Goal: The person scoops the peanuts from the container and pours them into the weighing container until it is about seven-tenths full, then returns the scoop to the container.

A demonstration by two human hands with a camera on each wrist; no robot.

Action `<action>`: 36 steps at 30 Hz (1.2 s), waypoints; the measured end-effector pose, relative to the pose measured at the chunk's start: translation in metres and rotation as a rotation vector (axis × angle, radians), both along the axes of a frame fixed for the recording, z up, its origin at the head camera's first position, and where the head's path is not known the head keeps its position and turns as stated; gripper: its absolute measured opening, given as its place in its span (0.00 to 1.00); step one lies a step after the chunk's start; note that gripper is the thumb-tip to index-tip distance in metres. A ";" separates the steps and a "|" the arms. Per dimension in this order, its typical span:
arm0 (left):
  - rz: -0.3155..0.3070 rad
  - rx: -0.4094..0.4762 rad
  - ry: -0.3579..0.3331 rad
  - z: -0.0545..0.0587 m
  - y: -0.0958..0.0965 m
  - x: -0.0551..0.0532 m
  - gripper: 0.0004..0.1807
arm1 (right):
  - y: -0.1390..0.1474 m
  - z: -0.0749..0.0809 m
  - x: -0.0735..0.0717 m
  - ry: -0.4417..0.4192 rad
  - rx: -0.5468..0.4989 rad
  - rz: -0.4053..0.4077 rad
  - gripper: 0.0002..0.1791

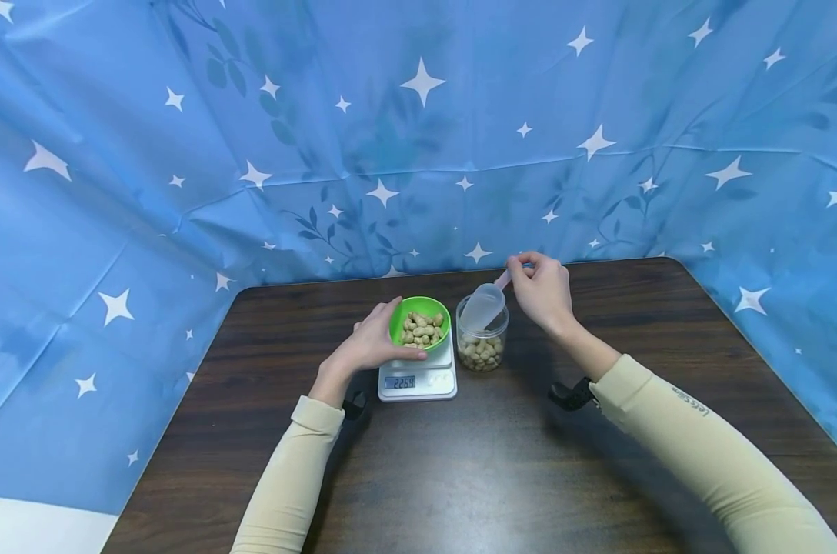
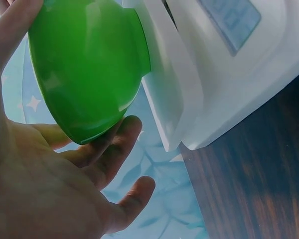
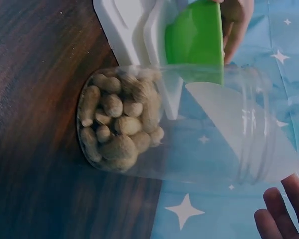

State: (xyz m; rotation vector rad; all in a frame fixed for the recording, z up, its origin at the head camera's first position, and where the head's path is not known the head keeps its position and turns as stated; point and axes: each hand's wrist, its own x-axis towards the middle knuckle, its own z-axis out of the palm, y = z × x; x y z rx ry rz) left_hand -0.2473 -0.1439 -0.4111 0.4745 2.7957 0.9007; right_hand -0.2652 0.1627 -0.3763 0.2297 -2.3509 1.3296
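Observation:
On a white digital kitchen scale point(image 1: 428, 385) sits a green bowl point(image 2: 89, 64) with peanuts in their shells point(image 1: 422, 329). My left hand point(image 1: 371, 338) holds this bowl by its sides, the thumb on one side and fingertips on the other. Close to the scale's right stands a clear jar point(image 1: 505, 338), its lower part filled with more peanuts point(image 3: 119, 124). My right hand point(image 1: 543, 291) pinches the handle of a translucent scoop point(image 1: 483, 305) above the jar, the scoop's bowl dipping into the mouth, over the peanuts.
The dark wooden table point(image 1: 446, 462) reaches back to a blue curtain point(image 1: 418, 154) patterned with white stars. Digits are lit on the scale's display point(image 1: 400, 382). A black strap point(image 1: 571, 395) is on my right wrist.

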 end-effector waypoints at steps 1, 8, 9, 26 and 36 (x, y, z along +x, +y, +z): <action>0.002 0.000 0.000 0.000 0.000 0.000 0.66 | -0.001 -0.001 0.001 -0.002 0.001 0.006 0.16; 0.004 -0.001 0.000 -0.001 0.000 0.000 0.66 | -0.006 -0.009 0.007 -0.023 0.009 0.007 0.16; 0.003 -0.001 0.000 -0.001 0.000 0.000 0.66 | -0.006 -0.010 0.007 -0.025 0.010 0.005 0.16; 0.003 0.022 0.004 -0.002 0.000 0.001 0.67 | 0.010 -0.024 0.005 -0.098 0.072 0.000 0.19; 0.012 0.085 0.007 -0.009 -0.014 0.004 0.58 | 0.035 -0.028 0.007 -0.123 0.149 0.047 0.32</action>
